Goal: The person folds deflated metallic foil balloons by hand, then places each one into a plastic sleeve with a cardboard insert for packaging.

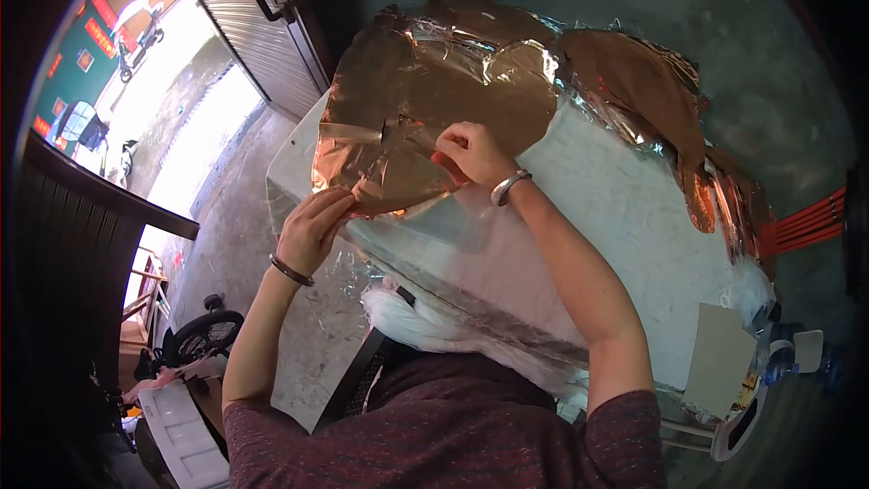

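A large shiny copper-coloured foil sheet (434, 100) lies creased over the back left of the pale work table (588, 190). My left hand (312, 228) pinches the foil's near left corner, its fingers pressed together. Farther right, my right hand (475, 156) is closed at the sheet's near edge, beside a small orange-red piece (450, 166). Between my hands the foil is wrinkled and catches the light. Clear film (466, 226) lies on the table just below that edge.
More crumpled foil (634, 91) runs along the table's back and right edges. White strands (425, 321) hang at the near edge by my body. A beige board (720, 358) and blue bottles (783, 353) are at the lower right. An open doorway is at left.
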{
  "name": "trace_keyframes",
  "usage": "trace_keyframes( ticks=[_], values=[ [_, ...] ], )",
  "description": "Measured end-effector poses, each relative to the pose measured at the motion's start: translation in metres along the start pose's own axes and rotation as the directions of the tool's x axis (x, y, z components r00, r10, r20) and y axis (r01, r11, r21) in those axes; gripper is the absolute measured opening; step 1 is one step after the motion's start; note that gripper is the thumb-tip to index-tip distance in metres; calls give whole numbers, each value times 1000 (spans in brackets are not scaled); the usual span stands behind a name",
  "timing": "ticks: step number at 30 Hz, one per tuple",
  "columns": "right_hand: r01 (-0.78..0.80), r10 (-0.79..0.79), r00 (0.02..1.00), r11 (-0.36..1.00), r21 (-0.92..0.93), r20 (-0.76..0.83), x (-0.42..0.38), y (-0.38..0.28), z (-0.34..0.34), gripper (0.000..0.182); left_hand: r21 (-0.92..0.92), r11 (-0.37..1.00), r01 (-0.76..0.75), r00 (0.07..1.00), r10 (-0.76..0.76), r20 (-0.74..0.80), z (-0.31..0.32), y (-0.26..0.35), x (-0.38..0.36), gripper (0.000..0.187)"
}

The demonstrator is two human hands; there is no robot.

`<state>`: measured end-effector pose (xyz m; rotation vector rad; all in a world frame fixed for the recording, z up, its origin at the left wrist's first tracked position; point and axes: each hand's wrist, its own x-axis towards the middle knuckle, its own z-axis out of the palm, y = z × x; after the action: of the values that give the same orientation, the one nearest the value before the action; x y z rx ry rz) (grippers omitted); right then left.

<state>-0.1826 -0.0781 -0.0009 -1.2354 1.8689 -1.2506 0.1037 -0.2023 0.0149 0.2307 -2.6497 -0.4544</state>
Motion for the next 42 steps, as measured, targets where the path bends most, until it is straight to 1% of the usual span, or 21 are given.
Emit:
trace_keyframes(
  ticks=[2, 3, 8, 10, 12, 15, 17, 19, 21, 23, 27, 29, 30, 31, 32, 34, 36, 38, 40, 41, 42],
  values=[
    [-4, 3, 1000, 998, 68, 18, -1, -3, -1, 19, 52, 996, -78, 994, 82, -71, 1, 5, 8, 28],
    [-12, 7, 999, 990, 138, 38, -3, -5, 0, 20, 73, 995, -69, 993, 76, -88, 1, 5, 10, 26],
    [77, -81, 996, 992, 101, 32, -23, -52, 10, 21, 30, 999, 42, 987, -37, -153, 5, -1, 25, 10],
    [63, -70, 996, 990, 124, 58, -24, -64, 22, 22, -20, 998, 52, 984, -54, -170, 7, -2, 30, 11],
    [150, -191, 971, 955, 256, 144, -19, -63, 37, 21, -67, 996, 59, 981, -70, -179, 7, -1, 32, 13],
    [211, -241, 959, 959, 191, 148, -17, -63, 49, 20, -113, 991, 74, 976, -95, -195, 6, 1, 35, 14],
    [277, -297, 946, 948, 155, 130, -15, -58, 54, 20, -166, 976, 138, 978, -161, -135, 5, 2, 37, 21],
    [156, -172, 976, 980, 121, 136, -13, -52, 55, 21, -238, 956, 170, 980, -190, -64, -1, 6, 39, 19],
    [144, -155, 983, 984, 107, 102, -12, -47, 57, 21, -306, 929, 206, 977, -213, 10, -2, 5, 39, 17],
    [135, -142, 987, 986, 95, 75, -13, -43, 58, 22, -493, 785, 375, 927, -311, 210, -4, -2, 38, 19],
    [163, -168, 985, 979, 122, 32, -12, -40, 59, 23, -516, 725, 456, 889, -395, 232, -4, -7, 43, 21],
    [192, -195, 981, 969, 155, 6, -11, -41, 57, 23, -505, 819, 271, 960, -270, 76, -16, 9, 52, 20],
    [158, -163, 987, 978, 137, 19, -10, -43, 55, 22, -505, 820, 268, 961, -267, 76, -21, 17, 56, 20],
    [125, -129, 991, 985, 119, 30, -10, -46, 53, 21, -387, 920, 68, 975, -144, -171, -26, 24, 60, 19],
    [126, -129, 991, 985, 119, 24, -10, -48, 52, 21, -215, 970, -110, 921, 18, -388, -31, 30, 63, 18],
    [145, -141, 989, 986, 83, -54, -10, -49, 52, 19, -227, 966, -122, 928, 30, -373, -31, 37, 58, 18],
    [164, -153, 983, 980, 114, -99, -10, -52, 52, 19, -288, 957, -38, 997, 17, -73, -19, 38, 54, 17],
    [188, -167, 974, 972, 141, -151, -14, -56, 47, 19, -212, 975, -71, 997, 64, -40, 2, 34, 60, 21],
    [393, -385, 914, 919, 42, -131, -31, -60, 34, 18, 114, 993, -13, 996, 3, 86, 16, 32, 68, 36],
    [367, -368, 930, 926, -87, 9, -43, -54, 23, 15, 179, 890, 420, 684, -440, 582, 8, 33, 82, 53],
    [436, -406, 899, 870, -230, 165, -62, -49, 7, 12, 172, 898, 406, 690, -424, 586, 22, 8, 74, 53]
  ],
)
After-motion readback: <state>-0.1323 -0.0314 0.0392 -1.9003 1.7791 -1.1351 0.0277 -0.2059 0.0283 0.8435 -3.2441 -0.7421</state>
